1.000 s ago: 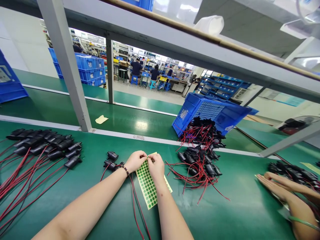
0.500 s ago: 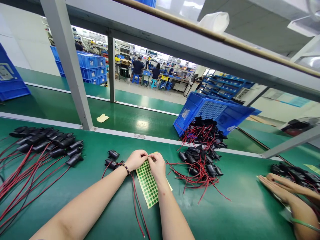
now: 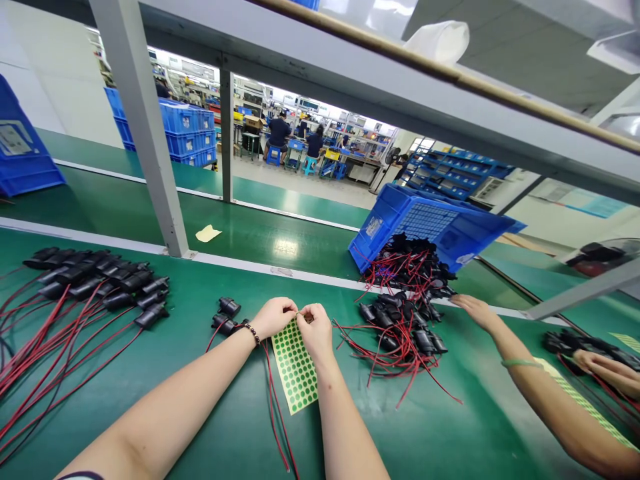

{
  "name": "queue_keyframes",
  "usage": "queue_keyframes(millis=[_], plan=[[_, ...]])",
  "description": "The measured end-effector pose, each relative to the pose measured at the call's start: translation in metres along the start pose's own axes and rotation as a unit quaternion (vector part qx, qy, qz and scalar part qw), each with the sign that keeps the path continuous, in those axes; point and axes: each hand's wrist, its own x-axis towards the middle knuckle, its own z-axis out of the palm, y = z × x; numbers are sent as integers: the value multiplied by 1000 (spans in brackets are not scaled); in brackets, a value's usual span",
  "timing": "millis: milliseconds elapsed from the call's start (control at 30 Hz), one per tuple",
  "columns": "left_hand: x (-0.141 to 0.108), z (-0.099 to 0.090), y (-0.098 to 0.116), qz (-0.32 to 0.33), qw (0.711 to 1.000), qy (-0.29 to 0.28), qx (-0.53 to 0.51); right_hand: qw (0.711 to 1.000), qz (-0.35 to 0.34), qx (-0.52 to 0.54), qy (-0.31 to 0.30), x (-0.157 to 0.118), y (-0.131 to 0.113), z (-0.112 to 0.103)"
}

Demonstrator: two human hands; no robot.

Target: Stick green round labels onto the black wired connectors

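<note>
A pale yellow sheet of green round stickers (image 3: 295,373) hangs below my two hands, which meet at its top edge. My left hand (image 3: 274,319), with a beaded bracelet at the wrist, pinches the sheet's upper left corner. Close beside it, my right hand (image 3: 315,328) has its thumb and fingers pinched on the sheet's top edge. Two black cylindrical parts (image 3: 229,307) with red wires lie just left of my left hand. To the right of my hands is a pile of black parts (image 3: 423,340) with tangled red wires.
More wired black parts (image 3: 120,280) lie at the left. A tilted blue crate (image 3: 383,223) spills parts at the back right. A co-worker's hand (image 3: 475,312) reaches beside it; another hand (image 3: 607,373) is at the far right. A grey post (image 3: 145,147) stands at the back left.
One of the co-worker's arms has reached left and forward to the crate's spilled parts. A sticker sheet now shows under that arm. My hands stay nearly in place.
</note>
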Motion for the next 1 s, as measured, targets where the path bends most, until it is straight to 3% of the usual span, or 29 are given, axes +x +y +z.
queue_keyframes(millis=[433, 600, 700, 800, 900, 1000], plan=[[0, 0, 0, -25, 1000, -1, 13, 1000, -2, -3, -4, 0, -2, -1], [2, 1, 3, -51, 997, 26, 48, 1000, -14, -2, 9, 0, -3, -1], [4, -23, 7, -61, 992, 71, 86, 1000, -12, 13, 26, 0, -2, -2], [1, -69, 2, -92, 981, 97, 139, 999, -3, 29, 42, 1, -2, -4], [-12, -110, -15, -170, 960, 85, 204, 998, -2, 46, 50, -1, -8, -5], [-26, -120, -35, -238, 937, 49, 250, 997, -2, 64, 46, -4, -17, -3]])
